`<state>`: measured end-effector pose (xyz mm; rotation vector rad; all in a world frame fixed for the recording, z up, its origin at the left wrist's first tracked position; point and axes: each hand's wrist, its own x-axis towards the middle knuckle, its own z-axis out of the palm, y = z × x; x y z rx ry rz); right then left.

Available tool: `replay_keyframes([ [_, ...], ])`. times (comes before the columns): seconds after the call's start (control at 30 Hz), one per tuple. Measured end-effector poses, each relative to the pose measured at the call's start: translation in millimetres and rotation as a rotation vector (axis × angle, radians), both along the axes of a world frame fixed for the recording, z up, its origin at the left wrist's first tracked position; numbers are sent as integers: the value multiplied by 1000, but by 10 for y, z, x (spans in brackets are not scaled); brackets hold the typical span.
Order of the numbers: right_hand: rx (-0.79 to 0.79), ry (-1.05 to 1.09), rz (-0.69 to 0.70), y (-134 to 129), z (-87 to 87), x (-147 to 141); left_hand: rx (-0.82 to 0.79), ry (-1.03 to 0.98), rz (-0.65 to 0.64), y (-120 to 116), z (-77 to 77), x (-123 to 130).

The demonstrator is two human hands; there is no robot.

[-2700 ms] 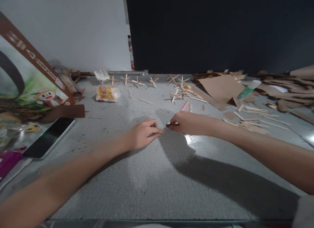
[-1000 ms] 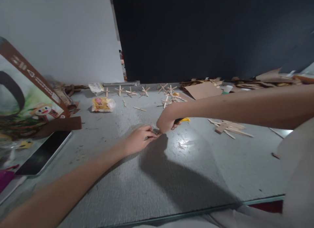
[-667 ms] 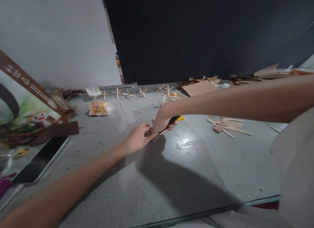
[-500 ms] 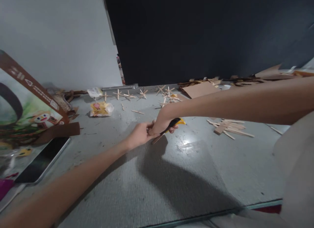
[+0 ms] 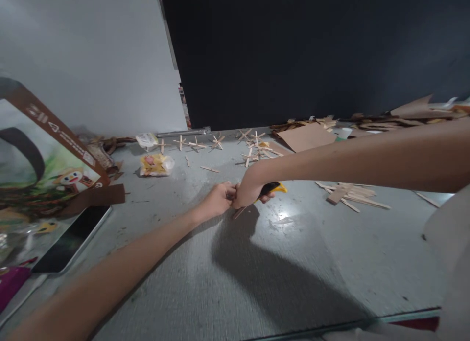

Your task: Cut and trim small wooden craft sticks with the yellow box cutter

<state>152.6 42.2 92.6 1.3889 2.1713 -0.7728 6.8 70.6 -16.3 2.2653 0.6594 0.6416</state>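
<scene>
My left hand (image 5: 217,200) is closed in a pinch over the middle of the table, touching my right hand. What its fingers hold is hidden behind my right hand. Bent down at the wrist, my right hand (image 5: 250,189) grips a yellow-and-black handled tool (image 5: 273,187); its working end is out of sight. A thin brown strip (image 5: 239,213) pokes out below my right hand, and I cannot tell which hand has it. Beyond the hands, small crossed wooden stick pieces (image 5: 217,143) stand on the table, with a loose stick (image 5: 209,169) lying nearer.
Right of my hands lies a pile of flat wooden sticks (image 5: 362,196). Cardboard (image 5: 306,136) rests at the back by the black panel (image 5: 312,52). On the left are a phone (image 5: 73,238), a printed carton (image 5: 55,150) and a yellow packet (image 5: 156,165). The table edge (image 5: 400,315) runs along the front.
The whole view has shifted slightly, so things appear a little farther right. Both hands stay together, with the yellow-and-black tool still in my right hand and turned slightly.
</scene>
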Motion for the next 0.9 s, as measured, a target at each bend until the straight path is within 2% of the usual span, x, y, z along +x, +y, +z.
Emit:
replay_keyframes([
  [0.1,-155,-203,-8,-43,101,-10,34,6,-2,26,-23,-9],
  [0.17,-189,-223,7,-88,199,8,23,-22,6,18,-34,-17],
  [0.23,-166,-177,2,-155,327,53,1,-48,16,-3,-36,-22],
  [0.33,-41,-55,-115,-286,548,180,4,-56,30,-37,-24,-25],
  [0.43,-22,85,-25,-403,708,365,3,-61,37,-53,-14,-20],
  [0.5,61,196,40,-456,735,499,-14,-72,30,-51,-15,-15],
  [0.6,112,330,128,-496,648,681,-24,-77,26,-37,-20,-11],
  [0.7,181,501,149,-498,454,803,-21,-70,36,-26,-19,-19],
  [0.77,320,609,151,-488,296,833,-9,-68,37,-25,-15,-25],
  [0.87,618,785,201,-471,55,796,3,-57,46,-34,-5,-31],
  [0.9,664,848,211,-464,-21,768,-1,-53,53,-39,0,-32],
])
